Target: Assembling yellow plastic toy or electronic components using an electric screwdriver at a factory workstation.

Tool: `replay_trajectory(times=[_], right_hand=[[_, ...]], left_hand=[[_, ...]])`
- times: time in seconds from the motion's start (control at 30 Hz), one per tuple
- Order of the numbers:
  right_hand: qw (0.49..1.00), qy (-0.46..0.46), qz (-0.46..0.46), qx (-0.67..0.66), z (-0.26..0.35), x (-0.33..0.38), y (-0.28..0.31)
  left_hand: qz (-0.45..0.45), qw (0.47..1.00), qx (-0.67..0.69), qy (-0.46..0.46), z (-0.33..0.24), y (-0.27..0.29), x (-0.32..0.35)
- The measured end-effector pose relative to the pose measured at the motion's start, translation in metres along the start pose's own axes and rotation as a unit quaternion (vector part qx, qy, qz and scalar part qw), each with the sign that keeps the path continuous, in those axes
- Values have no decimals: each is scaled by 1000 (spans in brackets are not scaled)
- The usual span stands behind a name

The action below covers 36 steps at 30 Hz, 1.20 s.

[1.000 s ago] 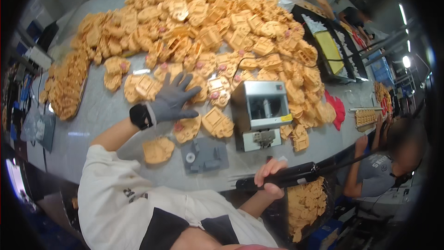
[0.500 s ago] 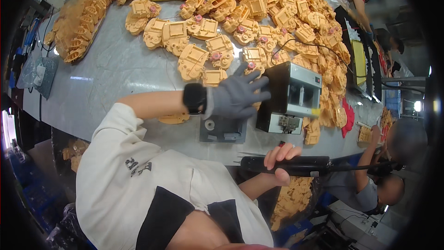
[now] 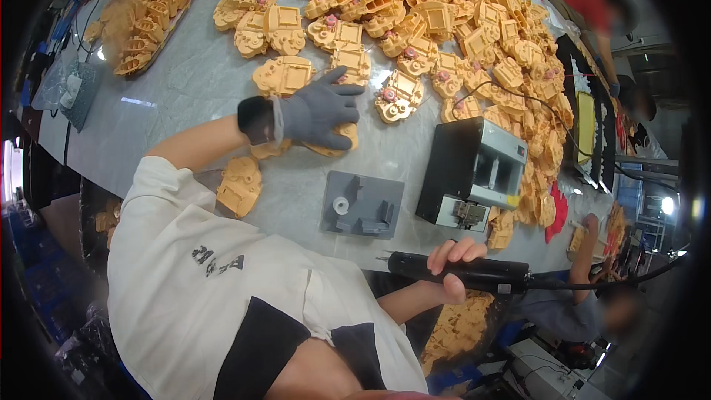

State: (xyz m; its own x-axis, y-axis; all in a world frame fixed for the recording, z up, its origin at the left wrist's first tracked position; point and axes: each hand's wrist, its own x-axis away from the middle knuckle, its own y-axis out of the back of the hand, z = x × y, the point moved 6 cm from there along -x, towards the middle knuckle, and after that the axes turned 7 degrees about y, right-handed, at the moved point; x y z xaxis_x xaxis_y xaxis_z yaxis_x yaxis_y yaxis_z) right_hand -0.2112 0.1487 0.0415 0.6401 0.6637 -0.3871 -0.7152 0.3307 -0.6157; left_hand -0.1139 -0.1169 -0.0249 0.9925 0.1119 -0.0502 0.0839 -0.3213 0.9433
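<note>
My left hand (image 3: 317, 112), in a grey glove, lies with its fingers spread over a yellow-orange plastic housing (image 3: 342, 141), partly covering it. Another such housing (image 3: 284, 75) sits just beyond the hand, and one more (image 3: 241, 187) lies nearer me on the left. My bare right hand (image 3: 453, 267) is wrapped round a black electric screwdriver (image 3: 485, 272), its thin tip pointing left and its cable running off to the right. Between the hands is a grey fixture block (image 3: 361, 204) with a round white piece and raised stops, holding no housing.
A black and silver box-shaped machine (image 3: 470, 170) stands right of the fixture. Heaped housings (image 3: 474, 22) cover the far and right side of the grey table (image 3: 185, 118), with a cable across them. Other people (image 3: 592, 304) are at work on the right.
My left hand has moved left, away from the black and silver machine and off the fixture, onto a housing. The right hand still holds the screwdriver in nearly the same place.
</note>
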Motion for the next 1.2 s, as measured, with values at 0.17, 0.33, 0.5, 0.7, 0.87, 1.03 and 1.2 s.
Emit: replay_trajectory(times=[0.17,0.33,0.5,0.7,0.87,1.03,1.2], right_hand=[[1000,-6,-11,3,-10,-3,-5],[1000,-11,7,25,-17,-4,1],[1000,-11,0,-15,-26,-25,-16],[993,-63,88,-52,-44,-37,-39],[997,-54,14,-44,-51,-24,-34],[992,-67,95,-53,-51,-23,-54],[998,-42,38,11,-38,-14,-39]], left_hand=[[-13,999,47,23,27,22,48],[-96,985,11,146,-27,70,132],[-7,937,-54,346,-39,-6,228],[-183,868,-89,453,13,4,226],[-280,924,40,257,-9,53,132],[-216,974,-1,74,-32,41,-38],[-87,983,-52,152,-12,-18,-129]])
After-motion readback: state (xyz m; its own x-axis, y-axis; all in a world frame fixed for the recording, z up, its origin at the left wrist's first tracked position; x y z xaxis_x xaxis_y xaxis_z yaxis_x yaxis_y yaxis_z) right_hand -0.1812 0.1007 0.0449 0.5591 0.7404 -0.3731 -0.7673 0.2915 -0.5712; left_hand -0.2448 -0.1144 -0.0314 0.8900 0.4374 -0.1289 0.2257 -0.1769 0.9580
